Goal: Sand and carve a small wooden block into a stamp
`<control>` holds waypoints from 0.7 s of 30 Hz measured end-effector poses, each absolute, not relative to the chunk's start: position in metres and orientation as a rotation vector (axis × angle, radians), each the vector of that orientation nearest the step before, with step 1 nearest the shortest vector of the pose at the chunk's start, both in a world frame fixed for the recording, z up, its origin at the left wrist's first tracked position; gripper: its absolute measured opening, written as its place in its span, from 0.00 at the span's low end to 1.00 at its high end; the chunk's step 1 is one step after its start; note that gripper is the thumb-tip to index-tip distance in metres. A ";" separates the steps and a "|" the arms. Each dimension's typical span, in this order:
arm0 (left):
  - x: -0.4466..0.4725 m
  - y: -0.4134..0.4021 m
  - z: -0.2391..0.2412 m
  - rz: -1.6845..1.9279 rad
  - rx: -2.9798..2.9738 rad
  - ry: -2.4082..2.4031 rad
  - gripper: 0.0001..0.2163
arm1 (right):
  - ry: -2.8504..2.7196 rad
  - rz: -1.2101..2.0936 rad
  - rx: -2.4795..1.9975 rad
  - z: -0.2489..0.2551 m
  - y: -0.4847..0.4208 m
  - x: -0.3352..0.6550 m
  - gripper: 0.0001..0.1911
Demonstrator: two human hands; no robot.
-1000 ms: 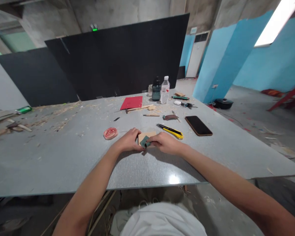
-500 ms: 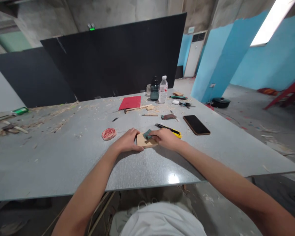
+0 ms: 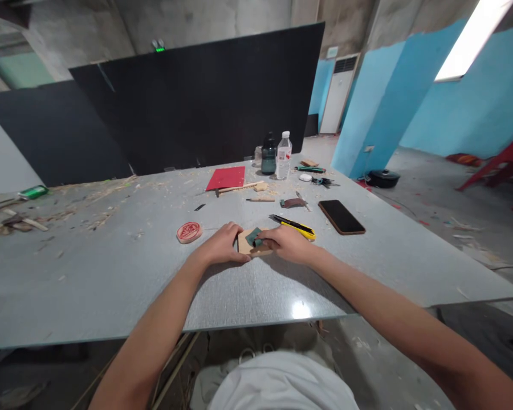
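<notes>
A small pale wooden block (image 3: 244, 245) lies flat on the table in front of me. My left hand (image 3: 223, 245) grips its left end, fingers at the far edge and thumb at the near one. In my right hand (image 3: 285, 241) a folded piece of green sandpaper (image 3: 253, 237) is pinched and pressed on the block's top face. The right end of the block is hidden beneath that hand. Just beyond my right hand rests a yellow and black utility knife (image 3: 298, 228). Left of my left hand lies a round wooden piece with a red carved design (image 3: 188, 232).
A phone (image 3: 341, 217) lies to the right. Farther back are a carving tool (image 3: 260, 200), a brown sandpaper strip (image 3: 293, 203), a hammer (image 3: 235, 189), a red sheet (image 3: 226, 178), a water bottle (image 3: 284, 157) and a dark bottle (image 3: 268, 155). Wood shavings (image 3: 105, 202) litter the left side.
The sandpaper and my right fingertips have shifted slightly left over the block. My left hand and the block stay where they were.
</notes>
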State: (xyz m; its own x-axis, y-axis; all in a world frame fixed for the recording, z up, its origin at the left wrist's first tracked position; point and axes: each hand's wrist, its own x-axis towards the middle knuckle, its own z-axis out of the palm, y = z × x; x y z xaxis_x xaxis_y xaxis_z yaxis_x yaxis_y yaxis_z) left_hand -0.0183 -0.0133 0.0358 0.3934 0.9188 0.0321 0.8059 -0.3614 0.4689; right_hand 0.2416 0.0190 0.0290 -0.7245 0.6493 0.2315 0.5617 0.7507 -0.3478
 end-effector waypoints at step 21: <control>-0.021 -0.010 0.031 0.402 2.303 1.485 0.30 | -2.662 0.154 -1.125 0.034 0.021 0.239 0.19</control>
